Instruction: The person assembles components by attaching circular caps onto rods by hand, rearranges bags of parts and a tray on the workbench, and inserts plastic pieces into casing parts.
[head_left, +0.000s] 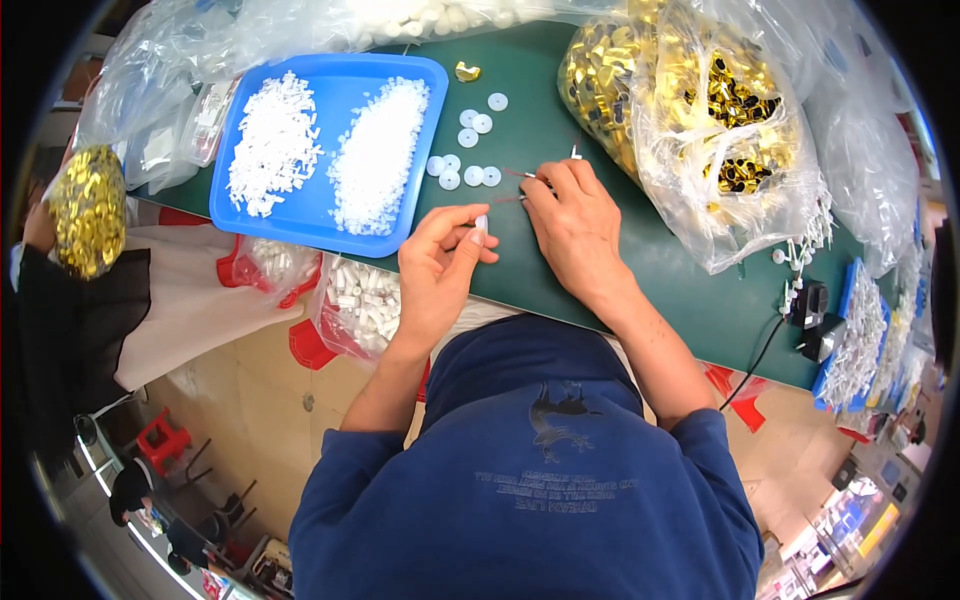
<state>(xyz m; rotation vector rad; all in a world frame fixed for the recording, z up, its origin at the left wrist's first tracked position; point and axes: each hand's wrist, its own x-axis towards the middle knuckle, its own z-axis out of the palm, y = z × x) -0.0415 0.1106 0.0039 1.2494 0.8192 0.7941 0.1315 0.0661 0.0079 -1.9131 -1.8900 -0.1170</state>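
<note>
My left hand (pixel 440 262) pinches a small white disc (pixel 481 222), seen nearly edge-on, between thumb and fingers. Just right of it, my right hand (pixel 572 222) rests low over the green table with its fingers curled. Thin reddish wires (pixel 508 198) with small pale ends stick out from under those fingertips; how much lies beneath the hand is hidden. A small white piece (pixel 576 153) stands by the right knuckles. Beyond both hands lie several loose translucent white discs (pixel 474 176), each with a dot at its centre. Farther back sits a gold piece (pixel 467 72).
A blue tray (pixel 432 130) at left bears two piles of small white parts. Back right, a big clear bag (pixel 690 200) is full of gold pieces. White parts fill a bag (pixel 360 300) below the table edge. Black adapters (pixel 815 320) stand at the right. Another person holds gold pieces (pixel 90 210).
</note>
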